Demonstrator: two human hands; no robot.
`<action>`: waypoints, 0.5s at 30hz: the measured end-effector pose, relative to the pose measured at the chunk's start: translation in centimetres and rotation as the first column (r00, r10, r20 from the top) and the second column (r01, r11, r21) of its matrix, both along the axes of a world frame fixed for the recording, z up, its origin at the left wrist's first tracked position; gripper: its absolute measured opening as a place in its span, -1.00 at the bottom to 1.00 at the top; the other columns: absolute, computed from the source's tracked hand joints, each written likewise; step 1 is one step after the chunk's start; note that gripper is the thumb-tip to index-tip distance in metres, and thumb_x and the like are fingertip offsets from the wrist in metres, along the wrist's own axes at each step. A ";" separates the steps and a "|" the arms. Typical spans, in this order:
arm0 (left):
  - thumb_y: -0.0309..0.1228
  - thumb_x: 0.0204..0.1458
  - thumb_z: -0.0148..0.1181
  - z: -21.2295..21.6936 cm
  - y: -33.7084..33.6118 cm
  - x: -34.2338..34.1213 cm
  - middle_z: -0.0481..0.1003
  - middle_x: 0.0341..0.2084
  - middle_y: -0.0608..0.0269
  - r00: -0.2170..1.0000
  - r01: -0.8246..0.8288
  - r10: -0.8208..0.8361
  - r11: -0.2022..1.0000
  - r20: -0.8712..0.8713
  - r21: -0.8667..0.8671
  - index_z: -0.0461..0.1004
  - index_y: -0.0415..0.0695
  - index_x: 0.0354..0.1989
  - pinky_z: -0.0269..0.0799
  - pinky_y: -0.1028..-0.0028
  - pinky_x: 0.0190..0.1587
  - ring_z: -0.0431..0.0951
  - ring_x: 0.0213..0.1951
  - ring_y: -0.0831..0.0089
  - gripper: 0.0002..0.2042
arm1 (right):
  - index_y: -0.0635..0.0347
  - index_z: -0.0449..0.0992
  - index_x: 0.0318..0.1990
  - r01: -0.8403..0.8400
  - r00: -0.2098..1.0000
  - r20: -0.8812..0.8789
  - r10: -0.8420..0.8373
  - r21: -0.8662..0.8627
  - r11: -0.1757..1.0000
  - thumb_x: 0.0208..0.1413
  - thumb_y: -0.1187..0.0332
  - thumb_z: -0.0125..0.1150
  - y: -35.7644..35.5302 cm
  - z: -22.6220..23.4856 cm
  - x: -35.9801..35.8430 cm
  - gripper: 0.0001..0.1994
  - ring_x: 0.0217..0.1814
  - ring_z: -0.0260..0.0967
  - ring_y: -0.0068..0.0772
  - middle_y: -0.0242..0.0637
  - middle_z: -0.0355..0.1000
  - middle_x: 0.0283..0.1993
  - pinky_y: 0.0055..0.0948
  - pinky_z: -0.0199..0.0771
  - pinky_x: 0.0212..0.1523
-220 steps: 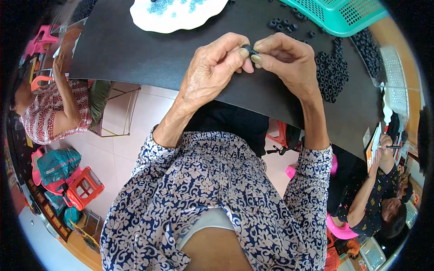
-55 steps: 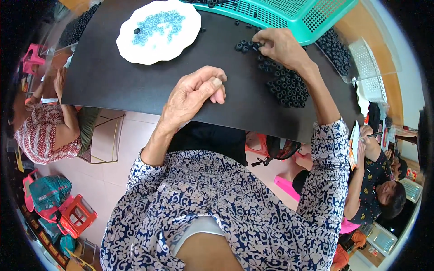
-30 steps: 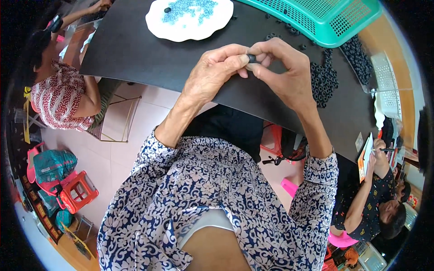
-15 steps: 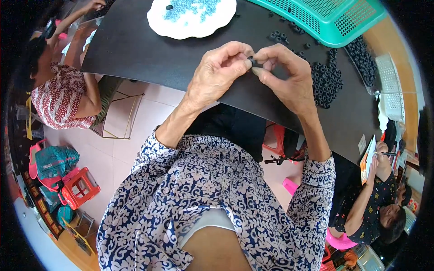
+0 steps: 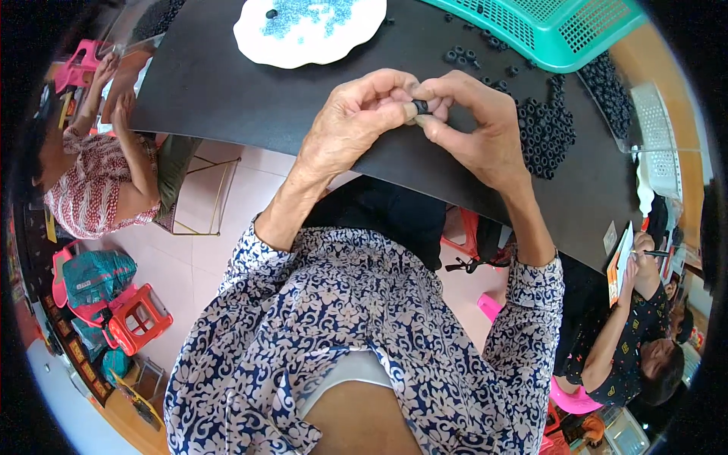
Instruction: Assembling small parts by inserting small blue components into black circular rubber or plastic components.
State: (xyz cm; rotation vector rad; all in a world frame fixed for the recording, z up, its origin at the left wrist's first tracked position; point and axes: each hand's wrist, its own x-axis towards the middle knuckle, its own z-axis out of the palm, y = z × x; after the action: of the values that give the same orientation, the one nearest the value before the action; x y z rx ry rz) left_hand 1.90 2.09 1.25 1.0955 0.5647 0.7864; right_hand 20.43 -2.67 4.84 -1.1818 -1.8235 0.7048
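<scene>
Between my two hands, over the dark table [image 5: 227,98], is a small black ring-shaped part [image 5: 420,107]. My left hand [image 5: 355,117] pinches it from the left between thumb and fingers. From the right, the thumb and fingertips of my right hand [image 5: 478,125] close on the same part. A spread of similar black rings [image 5: 544,136] lies just right of my right hand. Beyond my left hand stands a white plate [image 5: 250,47] with a wavy rim, holding small clear-blue pieces [image 5: 309,17] and one black ring [image 5: 271,14].
A green perforated basket [image 5: 546,45] sits at the far right. Next to it are a tray of black rings [image 5: 607,91] and a white perforated basket [image 5: 658,136]. One person [image 5: 114,167] sits at the left; another [image 5: 622,349] at the right holds papers and a pen.
The black part shows more of its side between my fingertips now. My hands have shifted very slightly. The person at left has brought their arms lower and closer together.
</scene>
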 end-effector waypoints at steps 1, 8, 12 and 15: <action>-0.50 0.08 0.15 0.0 0.2 -0.3 0.47 -0.32 0.40 1.000 0.006 -0.006 1.000 0.005 0.001 0.50 -0.28 -0.08 0.36 0.67 -0.15 0.42 -0.27 0.69 -0.76 | 0.28 0.52 -0.19 0.012 1.000 -0.021 -0.011 0.034 0.999 -0.19 0.68 0.23 0.0 -0.3 -0.3 -0.69 -0.38 0.32 -0.58 -0.38 0.40 -0.37 -0.61 0.36 -0.27; -0.43 0.13 0.12 0.0 0.4 -1.1 0.51 -0.38 0.39 0.995 0.097 -0.093 0.991 -0.041 0.095 0.54 -0.26 -0.17 0.36 0.64 -0.23 0.41 -0.32 0.69 -0.82 | 0.27 0.53 -0.22 0.041 0.994 -0.098 -0.039 0.017 0.999 -0.16 0.64 0.31 0.2 -1.4 -1.1 -0.73 -0.40 0.32 -0.61 -0.40 0.41 -0.39 -0.62 0.35 -0.34; -0.43 0.09 0.13 1.4 0.1 -2.7 0.41 -0.52 0.48 0.991 0.014 -0.006 0.998 -0.131 0.061 0.51 -0.28 -0.24 0.29 0.64 -0.35 0.34 -0.43 0.73 -0.83 | 0.27 0.54 -0.21 -0.045 0.992 -0.124 0.029 -0.126 0.991 -0.14 0.64 0.31 0.9 -0.2 -1.9 -0.73 -0.38 0.30 -0.65 -0.42 0.38 -0.39 -0.64 0.32 -0.34; -0.44 0.04 0.16 1.0 0.5 -3.6 0.32 -0.61 0.46 0.976 -0.057 0.088 0.986 -0.198 0.154 0.48 -0.28 -0.31 0.26 0.60 -0.44 0.28 -0.50 0.71 -0.85 | 0.33 0.53 -0.22 -0.015 0.997 -0.073 0.005 -0.141 0.990 -0.06 0.65 0.24 2.9 1.3 -2.7 -0.79 -0.33 0.31 -0.64 -0.38 0.42 -0.32 -0.64 0.32 -0.29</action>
State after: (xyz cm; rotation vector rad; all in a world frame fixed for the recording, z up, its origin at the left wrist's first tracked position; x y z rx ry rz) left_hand -1.72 2.58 2.25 1.3077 0.7324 0.7936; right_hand 17.69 0.21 6.15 -1.2226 -1.7439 0.8837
